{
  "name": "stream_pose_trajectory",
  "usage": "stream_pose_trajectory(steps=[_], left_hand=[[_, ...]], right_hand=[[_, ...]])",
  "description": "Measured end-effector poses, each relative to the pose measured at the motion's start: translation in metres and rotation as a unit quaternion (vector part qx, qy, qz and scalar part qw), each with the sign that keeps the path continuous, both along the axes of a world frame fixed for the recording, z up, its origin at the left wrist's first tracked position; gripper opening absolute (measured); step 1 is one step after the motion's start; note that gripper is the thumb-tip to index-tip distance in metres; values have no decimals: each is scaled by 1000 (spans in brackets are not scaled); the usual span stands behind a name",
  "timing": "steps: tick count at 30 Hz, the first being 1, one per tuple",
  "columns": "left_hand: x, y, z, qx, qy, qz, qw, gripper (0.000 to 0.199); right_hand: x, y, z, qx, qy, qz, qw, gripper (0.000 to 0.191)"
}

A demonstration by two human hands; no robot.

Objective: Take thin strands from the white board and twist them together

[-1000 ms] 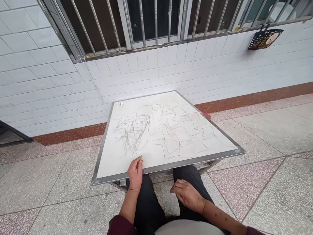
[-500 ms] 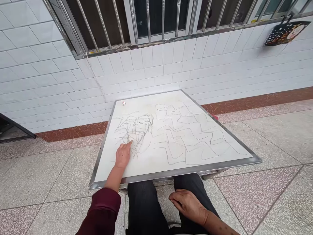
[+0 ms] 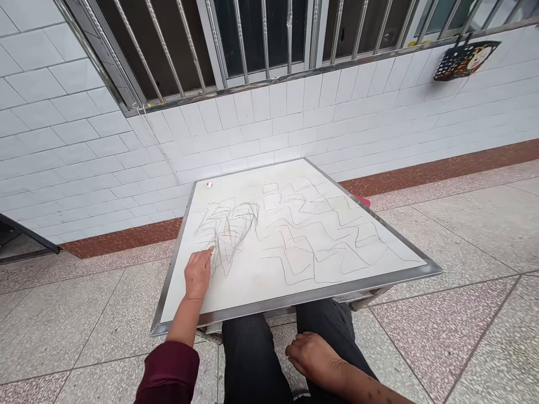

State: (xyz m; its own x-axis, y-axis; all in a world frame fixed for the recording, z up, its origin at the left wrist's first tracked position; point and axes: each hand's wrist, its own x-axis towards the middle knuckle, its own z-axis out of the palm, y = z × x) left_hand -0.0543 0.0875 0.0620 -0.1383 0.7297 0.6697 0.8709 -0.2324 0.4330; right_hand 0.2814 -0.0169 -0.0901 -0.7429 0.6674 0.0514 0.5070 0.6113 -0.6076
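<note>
Dial reference: the white tabletop (image 3: pixel 248 289), 12 at the wall, 6 at the wearer's legs (image 3: pixel 252 359).

Left hand (image 3: pixel 197 274): over the table at about 8 o'clock, fingers drawn together, tips down at the left edge of a dense tangle of dark lines (image 3: pixel 229 224). Cannot tell whether anything is pinched between them.

Right hand (image 3: pixel 312 359): off the table, beyond its near edge toward 5 o'clock — loosely closed, palm down, resting on the thigh. No object seen in it; underside hidden.

Marks: tangle spans roughly 8 to 10 o'clock; looser wavy lines (image 3: pixel 289 225) spread from 1 to 5. Drawn lines or thin strands — cannot tell.

Other: small white-and-red item (image 3: pixel 209 185) near the 11 o'clock corner; patterned bag (image 3: pixel 465 60) hangs below the window bars (image 3: pixel 265 39), beyond the table toward 1 o'clock.
</note>
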Motion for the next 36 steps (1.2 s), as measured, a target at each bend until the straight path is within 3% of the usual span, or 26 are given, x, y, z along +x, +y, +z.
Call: stream_pose_trajectory(steps=[4, 6, 8, 10, 13, 17, 19, 22, 25, 29, 36], left_hand=[[15, -20, 26, 52, -91, 36, 994, 28], [27, -32, 35, 72, -149, 54, 985, 29], [41, -46, 40, 78, -209, 68, 972, 32], [56, -58, 41, 69, -258, 69, 961, 34], [80, -75, 39, 24, -357, 26, 934, 37], [114, -90, 38, -76, -602, -92, 790, 35], [131, -97, 38, -125, -636, -123, 751, 34], [154, -108, 37, -194, -638, -157, 729, 33], [172, -118, 32, -252, -629, -183, 712, 29], [187, -130, 25, -297, -606, -199, 711, 23], [193, -138, 14, -371, -530, -232, 727, 33]], right_hand=[[-14, -14, -22, 50, -45, 159, 985, 12], [-18, -17, -22, 36, -20, 160, 986, 15], [-18, -15, -11, 0, 26, 123, 992, 23], [-15, -6, 11, -47, 98, 72, 991, 30], [-11, 19, 62, -74, 222, -13, 972, 34], [-14, 62, 138, -92, 375, -143, 911, 38], [-18, 78, 166, -96, 407, -143, 897, 38], [-25, 82, 189, -108, 417, -85, 898, 39], [-28, 69, 193, -160, 427, -55, 888, 36], [-25, 48, 187, -231, 459, -94, 852, 27], [-1, 38, 182, -241, 473, -148, 834, 25]])
